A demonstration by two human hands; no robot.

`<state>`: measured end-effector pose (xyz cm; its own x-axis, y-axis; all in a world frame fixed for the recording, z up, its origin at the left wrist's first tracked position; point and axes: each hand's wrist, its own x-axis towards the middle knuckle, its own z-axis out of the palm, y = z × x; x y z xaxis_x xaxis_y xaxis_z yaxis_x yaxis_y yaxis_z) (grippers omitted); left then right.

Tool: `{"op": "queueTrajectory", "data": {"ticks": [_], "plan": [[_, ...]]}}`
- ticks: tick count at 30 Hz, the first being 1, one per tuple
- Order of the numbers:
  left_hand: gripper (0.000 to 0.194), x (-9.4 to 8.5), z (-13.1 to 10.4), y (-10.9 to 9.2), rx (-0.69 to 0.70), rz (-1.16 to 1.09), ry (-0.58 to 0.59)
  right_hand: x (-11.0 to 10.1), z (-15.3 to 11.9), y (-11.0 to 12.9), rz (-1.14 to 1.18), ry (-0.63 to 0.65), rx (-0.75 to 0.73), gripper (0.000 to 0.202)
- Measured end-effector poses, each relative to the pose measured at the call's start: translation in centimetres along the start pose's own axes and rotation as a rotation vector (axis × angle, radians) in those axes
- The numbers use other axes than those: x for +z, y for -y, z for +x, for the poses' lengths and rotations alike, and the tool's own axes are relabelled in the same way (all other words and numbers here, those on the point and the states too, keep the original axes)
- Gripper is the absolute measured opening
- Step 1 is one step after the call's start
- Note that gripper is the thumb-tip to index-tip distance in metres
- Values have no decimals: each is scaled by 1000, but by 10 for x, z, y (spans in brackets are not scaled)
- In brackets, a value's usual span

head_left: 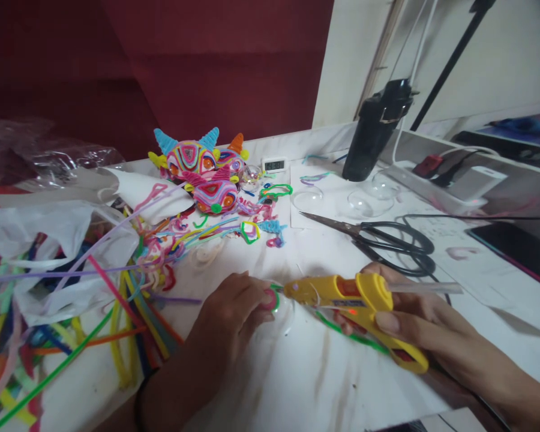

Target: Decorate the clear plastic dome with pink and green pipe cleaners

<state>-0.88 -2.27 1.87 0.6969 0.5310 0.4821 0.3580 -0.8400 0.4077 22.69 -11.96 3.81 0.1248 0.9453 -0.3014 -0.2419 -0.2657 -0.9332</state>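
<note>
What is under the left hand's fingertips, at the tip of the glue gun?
The left hand presses a pink and green pipe-cleaner piece onto a clear dome, where the glue gun in the right hand points. The fingers cover most of the piece; any glue is hidden.

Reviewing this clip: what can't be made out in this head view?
- Glue gun nozzle tip: meets the small pink-and-green piece under the left hand; contact hidden by fingers.
- Right hand: trigger finger hidden behind the gun body.
- Small clock: digits too small.
- Pipe cleaners: cut off at the left edge.
- Black bottle: label blurred.
</note>
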Motion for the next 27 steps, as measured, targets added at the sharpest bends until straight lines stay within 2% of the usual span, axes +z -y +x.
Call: {"op": "queueTrajectory", "data": {"ticks": [2, 7, 15, 19, 27], "plan": [[6, 0, 0, 0, 5, 10, -11, -1, 2, -2, 4, 12, 5, 36], [8, 1, 0, 1, 24, 9, -34, -7, 11, -11, 24, 140, 3, 33], [8, 3, -3, 1, -12, -24, -16, -7, 4, -7, -4, 155, -20, 33], [6, 2, -2, 1, 9, -24, -39, -9, 1, -6, -47, 121, -34, 31], [6, 1, 0, 3, 30, 5, -14, -13, -6, -10, -31, 146, -11, 33]]}}
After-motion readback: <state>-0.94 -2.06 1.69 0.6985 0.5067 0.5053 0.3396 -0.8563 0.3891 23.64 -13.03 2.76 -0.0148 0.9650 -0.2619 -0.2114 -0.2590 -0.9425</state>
